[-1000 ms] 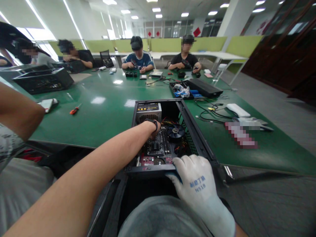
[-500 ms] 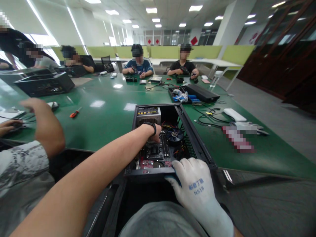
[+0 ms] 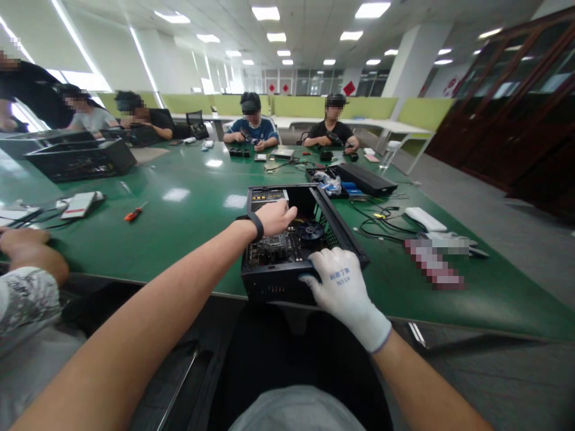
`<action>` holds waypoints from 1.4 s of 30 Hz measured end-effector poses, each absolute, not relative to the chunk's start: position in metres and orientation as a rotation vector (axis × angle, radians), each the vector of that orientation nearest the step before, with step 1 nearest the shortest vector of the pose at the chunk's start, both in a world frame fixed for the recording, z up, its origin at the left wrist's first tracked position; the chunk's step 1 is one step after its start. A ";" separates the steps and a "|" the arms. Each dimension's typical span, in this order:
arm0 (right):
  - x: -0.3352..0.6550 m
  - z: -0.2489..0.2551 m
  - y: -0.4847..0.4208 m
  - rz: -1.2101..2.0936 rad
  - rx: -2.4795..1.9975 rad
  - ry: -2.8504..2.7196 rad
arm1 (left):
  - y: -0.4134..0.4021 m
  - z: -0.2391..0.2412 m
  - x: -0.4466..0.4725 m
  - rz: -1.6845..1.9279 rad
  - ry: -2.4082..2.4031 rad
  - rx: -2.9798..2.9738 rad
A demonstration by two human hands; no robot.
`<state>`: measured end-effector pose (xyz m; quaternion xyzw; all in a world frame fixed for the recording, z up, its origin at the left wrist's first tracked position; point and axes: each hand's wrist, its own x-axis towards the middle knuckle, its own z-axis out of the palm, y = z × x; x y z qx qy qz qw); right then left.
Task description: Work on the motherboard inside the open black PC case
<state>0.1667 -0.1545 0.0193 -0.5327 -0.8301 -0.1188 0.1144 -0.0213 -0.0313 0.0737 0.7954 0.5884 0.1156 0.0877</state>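
An open black computer case lies in front of me at the table's near edge. Inside it show a motherboard, a round black fan and a power supply at the far left. My bare left hand, with a black band at the wrist, is over the case beside the power supply. Its fingers are curled, and whatever they hold is hidden. My right hand, in a white glove, grips the near right rim of the case, fingers over the top and thumb against the front.
Left lies an orange screwdriver, beyond a neighbour's arm. Cables, a white box and gloves lie right. Behind is a black tray with a glove. Several people sit around the green table.
The case has slid away from me, further onto the table. My right hand has moved forward with it. My left hand has risen from the case's inside toward the power supply. The neighbour's arm has dropped.
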 end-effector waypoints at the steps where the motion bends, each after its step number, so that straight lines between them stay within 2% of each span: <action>1: 0.165 0.020 -0.140 -0.355 -1.572 -2.434 | -0.031 0.078 -0.026 0.468 1.757 2.352; 5: 0.154 0.023 -0.072 -0.360 -1.593 -2.436 | -0.030 0.092 -0.041 0.886 1.759 2.230; 8: 0.143 0.026 -0.016 -0.368 -1.630 -2.434 | -0.029 0.096 -0.049 1.056 1.726 2.155; 15: 0.112 0.037 0.096 -0.400 -1.756 -2.421 | -0.033 0.079 -0.059 1.127 1.652 2.067; 21: 0.102 0.038 0.132 -0.401 -1.792 -2.419 | -0.038 0.059 -0.074 1.086 1.605 2.008; 28: 0.110 0.032 0.106 -0.426 -1.739 -2.441 | -0.035 0.057 -0.081 1.127 1.590 1.906; 35: 0.124 0.022 0.021 -0.422 -1.654 -2.425 | -0.031 0.073 -0.069 1.098 1.542 2.070; 38: 0.133 0.018 -0.028 -0.430 -1.616 -2.416 | -0.029 0.077 -0.060 0.951 1.579 2.286; 42: 0.146 0.016 -0.090 -0.431 -1.577 -2.416 | -0.026 0.077 -0.044 0.578 1.639 2.500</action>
